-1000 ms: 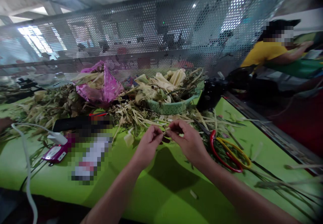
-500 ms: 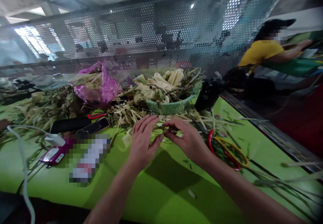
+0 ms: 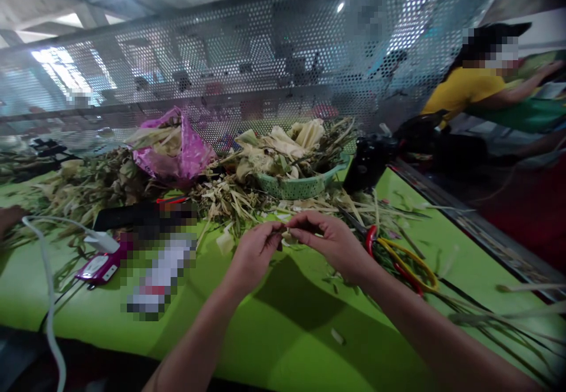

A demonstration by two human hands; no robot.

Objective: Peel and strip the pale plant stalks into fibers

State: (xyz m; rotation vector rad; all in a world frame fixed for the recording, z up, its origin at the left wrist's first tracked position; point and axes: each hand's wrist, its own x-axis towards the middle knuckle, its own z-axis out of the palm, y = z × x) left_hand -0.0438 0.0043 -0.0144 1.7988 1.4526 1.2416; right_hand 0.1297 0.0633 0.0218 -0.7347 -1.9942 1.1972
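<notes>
My left hand (image 3: 257,252) and my right hand (image 3: 331,240) meet over the green table, fingertips pinched close together. Between them is a small pale piece of dried plant (image 3: 289,239), mostly hidden by the fingers; it looks like a bit of husk. The left thumb and fingers are closed at its left side, and the right thumb and forefinger grip it from the right. Behind the hands, a green basket (image 3: 294,188) holds dried husks (image 3: 283,144) and stalks. Scissors (image 3: 418,268) with red and yellow handles lie right of my right hand.
A black bottle-like container (image 3: 368,165) stands beside the basket. To the left are a pink plastic bag (image 3: 194,153) of husks, a heap of dried leaves (image 3: 101,183), a purple power strip (image 3: 102,267) with a white cable, and a blurred-out white packet (image 3: 165,271). A person in yellow (image 3: 469,88) sits at right.
My left hand's fingers, spread out before, have curled in to a pinch against the right hand's fingertips. The right hand stays nearly in place. At the far left another person's hand shows more.
</notes>
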